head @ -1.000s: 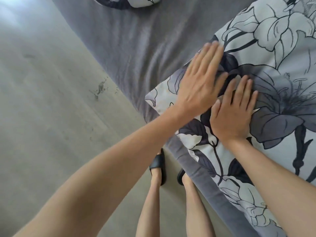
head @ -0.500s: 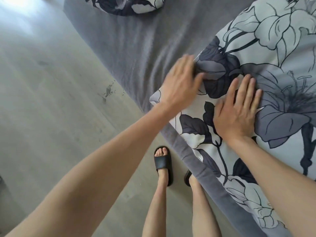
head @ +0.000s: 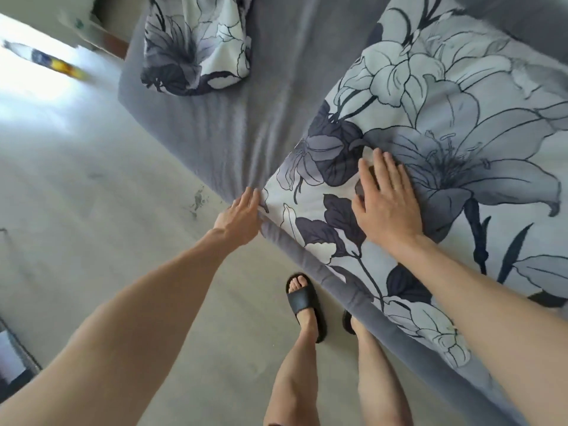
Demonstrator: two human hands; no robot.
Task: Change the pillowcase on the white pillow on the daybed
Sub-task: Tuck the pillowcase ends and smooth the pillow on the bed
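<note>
Pillow [head: 445, 124] inside floral pillowcase [head: 307, 241], right hand [head: 387, 207] flat on it, left hand [head: 242, 215] at its corner, grip unclear.

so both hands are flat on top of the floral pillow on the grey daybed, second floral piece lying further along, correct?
Not quite. In the head view only the right hand lies flat on top of the floral pillow. The left hand is at the pillow's corner, by the edge of the grey daybed. The second floral piece does lie further along.

Grey daybed [head: 276, 96] – floral pillow [head: 445, 124], crumpled pillowcase [head: 199, 44].
</note>
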